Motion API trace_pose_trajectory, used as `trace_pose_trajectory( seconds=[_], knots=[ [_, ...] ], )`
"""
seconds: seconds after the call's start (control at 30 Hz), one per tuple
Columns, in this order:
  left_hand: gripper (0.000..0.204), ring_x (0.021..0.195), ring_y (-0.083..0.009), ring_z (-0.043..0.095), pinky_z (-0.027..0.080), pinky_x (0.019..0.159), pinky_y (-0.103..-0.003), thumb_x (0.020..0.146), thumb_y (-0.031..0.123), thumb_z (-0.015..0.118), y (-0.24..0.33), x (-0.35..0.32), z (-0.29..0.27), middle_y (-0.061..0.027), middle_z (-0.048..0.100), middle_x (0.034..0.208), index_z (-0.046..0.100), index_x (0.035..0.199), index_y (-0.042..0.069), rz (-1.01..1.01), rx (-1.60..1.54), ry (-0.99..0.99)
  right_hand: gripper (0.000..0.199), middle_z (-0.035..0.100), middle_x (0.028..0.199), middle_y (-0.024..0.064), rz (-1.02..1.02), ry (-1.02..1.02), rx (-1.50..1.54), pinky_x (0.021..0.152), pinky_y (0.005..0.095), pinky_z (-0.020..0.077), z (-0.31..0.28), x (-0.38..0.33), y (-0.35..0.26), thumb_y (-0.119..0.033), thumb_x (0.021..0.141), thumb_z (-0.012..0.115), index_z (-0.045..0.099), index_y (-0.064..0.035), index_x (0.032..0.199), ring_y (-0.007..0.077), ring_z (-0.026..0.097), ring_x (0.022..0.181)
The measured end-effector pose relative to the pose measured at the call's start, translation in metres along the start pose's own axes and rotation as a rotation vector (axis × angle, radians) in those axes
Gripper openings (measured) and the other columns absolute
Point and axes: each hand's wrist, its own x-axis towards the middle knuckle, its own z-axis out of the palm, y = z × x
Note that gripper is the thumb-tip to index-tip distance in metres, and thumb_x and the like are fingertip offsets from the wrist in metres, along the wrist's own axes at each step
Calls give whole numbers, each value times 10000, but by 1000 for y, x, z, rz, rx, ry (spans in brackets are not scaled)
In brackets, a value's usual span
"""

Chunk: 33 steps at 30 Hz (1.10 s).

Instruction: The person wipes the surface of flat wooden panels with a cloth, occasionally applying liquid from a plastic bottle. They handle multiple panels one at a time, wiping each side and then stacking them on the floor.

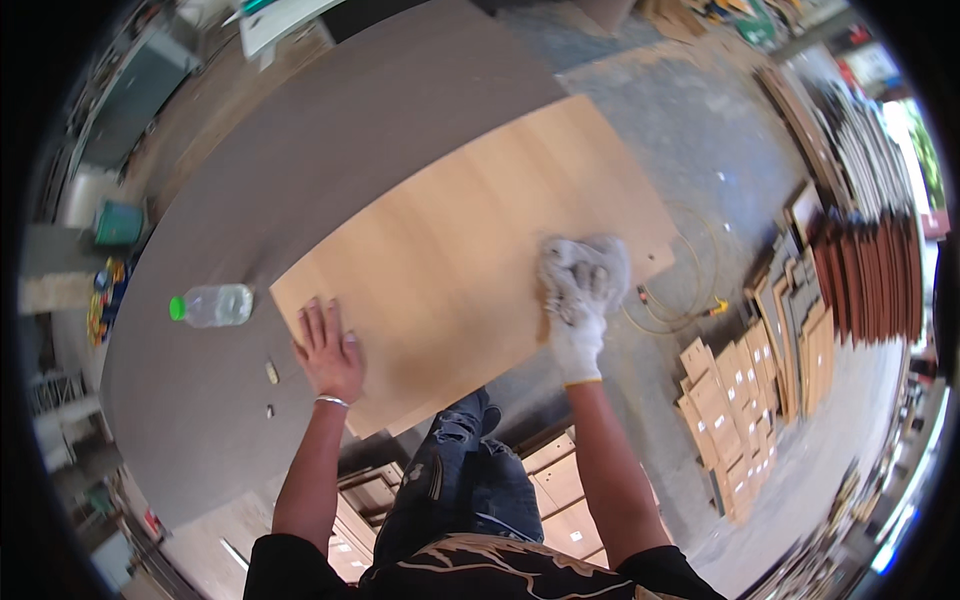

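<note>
with the wooden panel [440,270], flat on a grey-brown tabletop [250,170], as the clock's centre: at four o'clock, stacked pale boards [735,445] bearing white labels [720,421], too small to read. at nine o'clock, on the tabletop near the panel, a green-capped clear bottle [222,306], perhaps part-filled with clear liquid. farther out, just past nine, a teal bucket [118,222], too blurred for telling any contents. at two to three o'clock, the panel's end, reaching past the tabletop's edge over grey floor [690,130]. from eight round to twelve, a broad run of tabletop. rests the bare left hand [330,355] flat at eight o'clock, fingers parted, on the panel, gripping nothing. toward four o'clock, presses a bunched grey cloth [608,262] onto the panel with the white-gloved right hand [577,325]; cannot tell the tightness of that grip for blur.
</note>
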Motion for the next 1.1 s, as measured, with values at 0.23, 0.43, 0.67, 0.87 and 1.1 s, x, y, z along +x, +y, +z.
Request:
trace_pose_trajectory(
  seconds=[0.23,0.43,0.67,0.87,1.1],
  knots=[
    [626,1612,-347,182,297,1147,-674,1060,352,441,-5,11,5,-69,222,1756,311,1665,258,13,3,52,474,502,1597,99,-76,-117,5,1308,571,133,-9,16,12,-398,987,623,650,-183,1409,405,272,1568],
    [591,1604,-319,220,341,1106,-626,1081,352,414,-18,21,-2,-50,247,1751,324,1659,274,34,59,41,460,477,1621,83,-36,-98,-27,1309,570,142,2,-27,-10,-337,1009,574,640,-142,1420,378,275,1573],
    [589,1588,-334,253,316,1140,-604,1069,326,444,-10,20,1,-73,262,1743,353,1645,245,50,20,41,414,495,1601,105,-17,-78,1,1308,540,179,-8,-35,-11,-263,1007,563,657,-175,1401,388,318,1549],
    [729,1566,-395,271,269,1252,-524,984,127,628,-124,-3,32,-239,253,1705,286,1609,-30,-15,-551,322,341,636,1354,120,139,-445,645,1113,484,448,-7,-181,-85,-214,964,668,679,-117,1290,309,562,1295],
    [861,1513,-332,378,300,1248,-450,979,211,726,-219,50,1,-216,329,1669,226,1642,-15,-373,-1013,392,844,599,1451,196,1332,28,2086,1135,574,462,-30,-292,-145,-474,901,792,443,-45,1539,406,575,1337]
  ],
)
